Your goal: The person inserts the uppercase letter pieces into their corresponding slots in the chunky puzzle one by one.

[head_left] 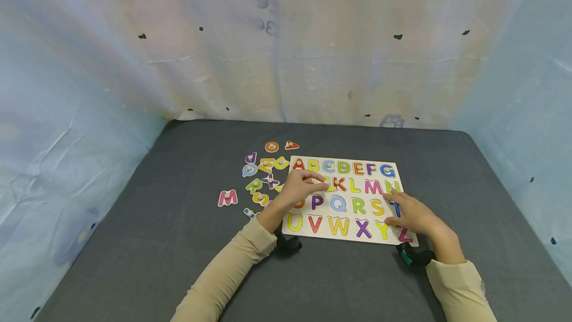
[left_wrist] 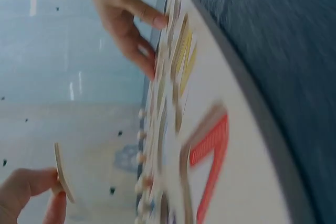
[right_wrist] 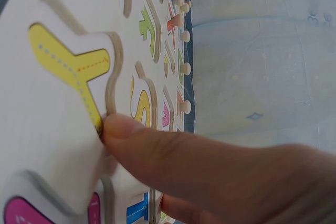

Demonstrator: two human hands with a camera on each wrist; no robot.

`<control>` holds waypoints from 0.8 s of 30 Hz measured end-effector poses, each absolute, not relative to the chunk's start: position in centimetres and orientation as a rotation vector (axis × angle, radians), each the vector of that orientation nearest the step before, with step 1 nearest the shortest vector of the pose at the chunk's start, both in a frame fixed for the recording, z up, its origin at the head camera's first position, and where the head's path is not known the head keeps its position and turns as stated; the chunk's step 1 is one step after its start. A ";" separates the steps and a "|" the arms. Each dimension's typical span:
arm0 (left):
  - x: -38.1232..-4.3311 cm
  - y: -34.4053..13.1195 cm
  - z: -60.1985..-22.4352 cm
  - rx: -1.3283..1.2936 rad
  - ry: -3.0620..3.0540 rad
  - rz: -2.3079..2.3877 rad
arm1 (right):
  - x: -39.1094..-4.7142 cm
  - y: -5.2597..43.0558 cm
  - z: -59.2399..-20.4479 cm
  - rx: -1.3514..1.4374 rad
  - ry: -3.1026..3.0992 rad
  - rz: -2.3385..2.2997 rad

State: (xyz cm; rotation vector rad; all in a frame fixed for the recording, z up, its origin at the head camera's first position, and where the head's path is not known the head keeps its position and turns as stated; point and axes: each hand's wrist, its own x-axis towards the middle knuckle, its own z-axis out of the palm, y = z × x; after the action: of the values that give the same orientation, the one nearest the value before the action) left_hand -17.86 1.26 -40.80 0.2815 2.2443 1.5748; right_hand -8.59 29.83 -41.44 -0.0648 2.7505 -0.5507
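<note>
An alphabet puzzle board [head_left: 325, 203] with coloured letter recesses lies on the dark table. My left hand [head_left: 296, 189] is above its left part, pinching a thin wooden letter piece [left_wrist: 62, 174] between thumb and fingers. Seen edge-on, that piece does not show which letter it is. My right hand [head_left: 414, 213] rests on the board's right side, fingers spread, its thumb [right_wrist: 126, 129] touching beside the yellow Y recess [right_wrist: 65, 64]. Along the top row, knobbed pieces such as the blue G [head_left: 387, 170] sit in place; a red K [head_left: 339, 184] sits in the second row.
Left of the board lie several loose letter pieces, among them a pink M [head_left: 228, 198], an orange O [head_left: 271, 147] and a purple X [head_left: 270, 181]. Patterned curtains [head_left: 286, 48] enclose the table's [head_left: 147, 242] back and sides.
</note>
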 end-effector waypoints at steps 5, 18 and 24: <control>-17.9 4.0 -41.5 0.218 2.263 1.532 | -8.7 29.8 -41.5 -0.073 2.754 -0.549; -18.9 8.2 -42.3 0.140 2.298 1.495 | -8.7 29.7 -41.3 -0.085 2.757 -0.543; -19.2 9.5 -42.6 0.123 2.418 1.367 | -8.7 29.7 -41.4 -0.083 2.755 -0.543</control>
State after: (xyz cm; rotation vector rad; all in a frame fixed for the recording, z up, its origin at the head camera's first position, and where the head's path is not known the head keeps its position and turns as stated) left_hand -19.21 9.53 -42.61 0.1229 2.4178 1.3665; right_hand -8.72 29.73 -41.35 -0.0834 2.7554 -0.5434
